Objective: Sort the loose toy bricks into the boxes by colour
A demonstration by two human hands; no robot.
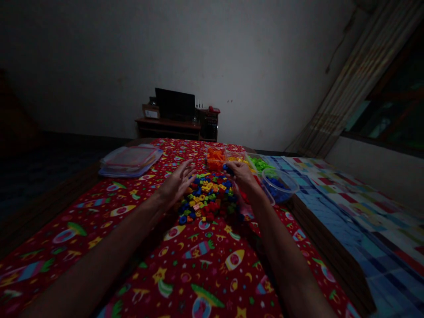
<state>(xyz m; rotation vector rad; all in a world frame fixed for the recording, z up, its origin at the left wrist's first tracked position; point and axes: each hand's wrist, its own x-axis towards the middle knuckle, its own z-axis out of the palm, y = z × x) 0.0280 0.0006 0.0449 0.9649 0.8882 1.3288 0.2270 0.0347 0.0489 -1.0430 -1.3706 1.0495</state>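
A mixed pile of small plastic building blocks [208,194] in red, yellow, blue, orange and green lies on the red cloth. My left hand [179,181] hovers at the pile's left edge, fingers apart, holding nothing. Over the far right of the pile, my right hand [241,173] pinches a blue block [228,168]. Just beyond it stand a container of orange blocks [215,158] and one of yellow blocks [239,160]. Green blocks [260,164] sit farther right. A round clear tub [291,187] holds blue blocks. My right forearm partly covers a container with red blocks [244,197].
Stacked clear plastic lids [129,161] lie at the left of the patterned red cloth [132,265]. Behind stands a low desk [168,125] with a dark monitor [175,104] and a red telephone [214,109]. A checked bedspread [357,238] spreads to the right, below a curtain [344,84].
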